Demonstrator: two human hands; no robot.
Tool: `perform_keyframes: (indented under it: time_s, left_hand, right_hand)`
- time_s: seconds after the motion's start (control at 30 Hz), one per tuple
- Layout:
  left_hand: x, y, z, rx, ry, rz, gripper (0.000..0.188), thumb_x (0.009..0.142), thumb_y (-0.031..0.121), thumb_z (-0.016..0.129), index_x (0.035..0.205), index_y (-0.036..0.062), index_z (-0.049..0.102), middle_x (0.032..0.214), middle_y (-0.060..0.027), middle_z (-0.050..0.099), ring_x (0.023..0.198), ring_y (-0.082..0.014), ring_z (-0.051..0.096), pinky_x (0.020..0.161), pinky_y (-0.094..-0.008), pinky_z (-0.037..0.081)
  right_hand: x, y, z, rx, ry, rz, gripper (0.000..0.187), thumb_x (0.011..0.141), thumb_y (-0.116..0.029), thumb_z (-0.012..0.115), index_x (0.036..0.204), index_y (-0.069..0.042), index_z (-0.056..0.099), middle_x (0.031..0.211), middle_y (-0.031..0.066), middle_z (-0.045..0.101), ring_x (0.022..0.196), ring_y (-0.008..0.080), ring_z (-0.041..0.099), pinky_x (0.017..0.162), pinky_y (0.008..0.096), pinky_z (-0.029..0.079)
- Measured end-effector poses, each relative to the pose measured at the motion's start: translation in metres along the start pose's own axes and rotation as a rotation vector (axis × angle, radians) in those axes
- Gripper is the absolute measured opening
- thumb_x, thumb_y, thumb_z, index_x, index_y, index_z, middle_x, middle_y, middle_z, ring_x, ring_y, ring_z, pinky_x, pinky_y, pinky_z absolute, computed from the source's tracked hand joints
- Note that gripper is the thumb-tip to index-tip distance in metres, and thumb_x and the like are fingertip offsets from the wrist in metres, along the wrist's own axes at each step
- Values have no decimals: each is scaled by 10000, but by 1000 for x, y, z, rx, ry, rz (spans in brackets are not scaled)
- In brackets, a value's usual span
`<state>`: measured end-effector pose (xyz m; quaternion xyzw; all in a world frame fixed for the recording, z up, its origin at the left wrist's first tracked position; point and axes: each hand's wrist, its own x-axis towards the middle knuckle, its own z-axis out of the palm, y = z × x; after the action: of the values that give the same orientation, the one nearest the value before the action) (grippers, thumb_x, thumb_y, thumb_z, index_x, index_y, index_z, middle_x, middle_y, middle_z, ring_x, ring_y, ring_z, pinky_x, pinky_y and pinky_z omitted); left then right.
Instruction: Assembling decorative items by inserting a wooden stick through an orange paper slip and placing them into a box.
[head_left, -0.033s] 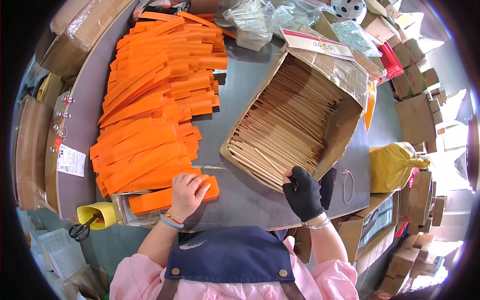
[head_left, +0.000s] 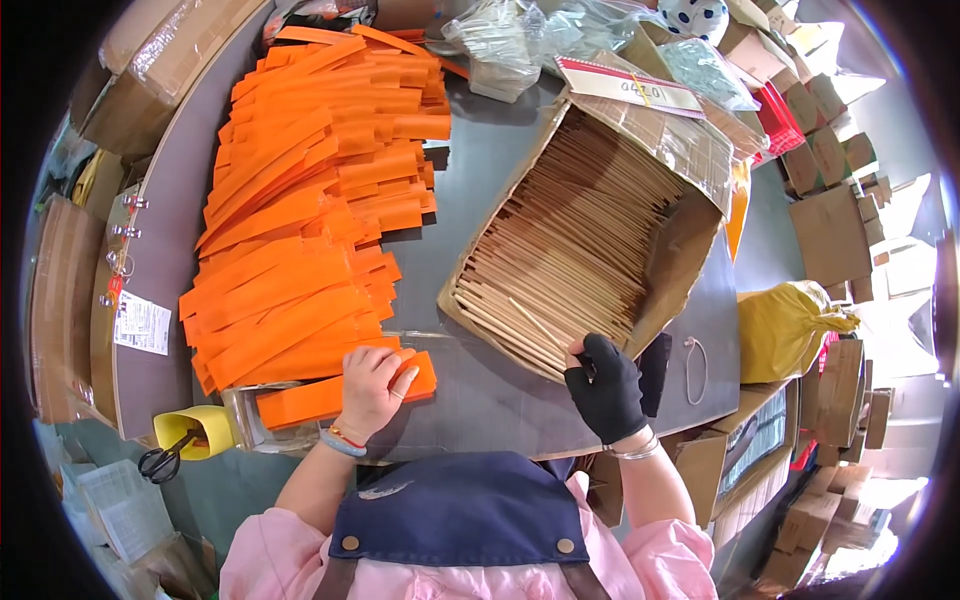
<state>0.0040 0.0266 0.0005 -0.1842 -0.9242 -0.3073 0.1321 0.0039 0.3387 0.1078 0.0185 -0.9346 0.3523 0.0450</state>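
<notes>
My left hand (head_left: 375,385) lies on an orange paper sleeve (head_left: 300,398) at the front edge of the grey table (head_left: 500,400), fingers curled over its end. A large heap of the same orange sleeves (head_left: 300,200) spreads over the table's left half. My right hand (head_left: 605,388), in a black glove, is at the near rim of an open cardboard box (head_left: 690,250) packed with thin wooden sticks (head_left: 560,250). Its fingers are pinched on the nearest sticks.
A yellow cup with scissors (head_left: 185,435) hangs at the front left corner. Clear plastic bags (head_left: 510,40) lie at the back. A yellow sack (head_left: 790,325), a red basket (head_left: 785,120) and several small cartons (head_left: 830,230) crowd the right side. Flat cardboard (head_left: 60,300) stands at the left.
</notes>
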Motion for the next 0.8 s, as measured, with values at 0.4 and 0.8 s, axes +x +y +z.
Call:
perform_keyframes:
  time_s: [0.4,0.8]
  left_hand:
    - [-2,-4,5,47,33,57,245,833,245,738,1032,104,719,918,-42,617,890,-244,559,781,-385,405]
    - [8,-4,-18,-104,-213,5,370,756,204,801,1080,50,706,979,-92,606,977,-292,564,893,-391,446]
  right_hand:
    - [-79,28,-18,-50,205,43,139,862,-7,646,999,-31,652,834,134,649,750,252,665,665,328,505]
    - [-276,123,6,-312,459,528,373,804,-29,651,1175,-65,619,1103,165,639,1018,358,603,897,429,489]
